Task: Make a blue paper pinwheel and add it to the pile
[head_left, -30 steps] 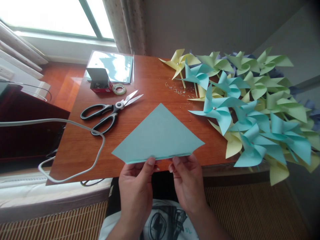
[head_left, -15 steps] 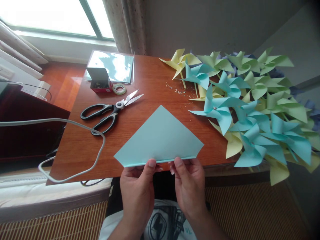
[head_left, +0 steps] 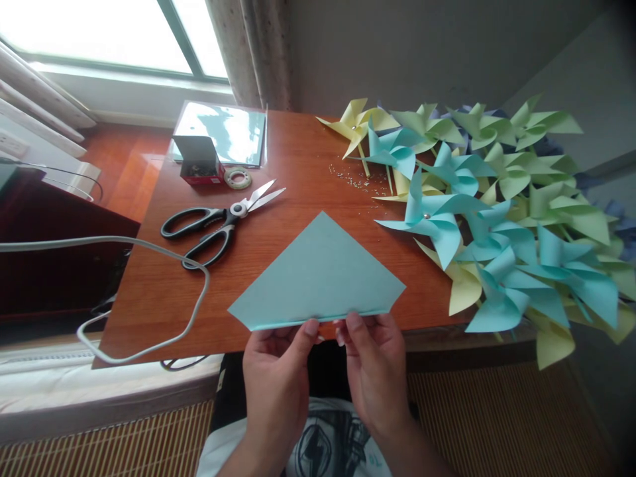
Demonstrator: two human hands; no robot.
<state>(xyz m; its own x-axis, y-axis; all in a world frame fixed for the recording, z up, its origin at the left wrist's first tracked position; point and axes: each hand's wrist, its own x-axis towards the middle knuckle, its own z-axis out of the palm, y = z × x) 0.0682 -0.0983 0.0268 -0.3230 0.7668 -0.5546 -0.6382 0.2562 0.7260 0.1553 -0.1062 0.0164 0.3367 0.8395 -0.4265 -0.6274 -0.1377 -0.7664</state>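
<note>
Both hands are pinching the near folded edge of a light blue paper sheet folded into a triangle (head_left: 320,278), which is lying flat on the reddish-brown wooden desk (head_left: 149,298) with its tip pointing away. Left hand (head_left: 278,374) is gripping just left of the edge's middle, thumb on top, fingers (head_left: 258,334) curled underneath. Right hand (head_left: 375,371) is gripping just right of it, thumb over the edge. Black-handled scissors (head_left: 218,225) are lying well apart, left of the paper. A pile of blue, green and yellow paper pinwheels (head_left: 497,212) is sitting to the right.
</note>
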